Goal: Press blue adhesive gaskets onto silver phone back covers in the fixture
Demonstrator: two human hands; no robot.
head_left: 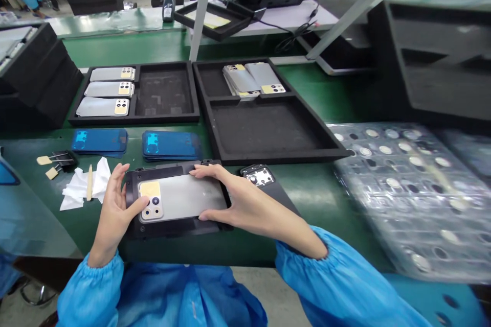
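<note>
A silver phone back cover (192, 196) lies in a black fixture (134, 227) at the near edge of the bench. My left hand (117, 204) grips the fixture's left end, its thumb resting by the cover's camera rings. From the right, my right hand (233, 196) spans the cover, thumb on the near edge and fingers on the far edge. Just right of it lies a dark plate with a camera cut-out (263, 176). Beyond the fixture are two stacks of blue film sheets (99, 140). White wipes (79, 186) with a small stick on them lie to the left.
Behind stand a black tray with several back covers (195, 92) and another black tray (276, 156) holding more. Stacked black boxes (38, 76) stand left. Clear blister trays (406, 204) with round pieces lie right. A metal post (201, 10) rises behind the trays.
</note>
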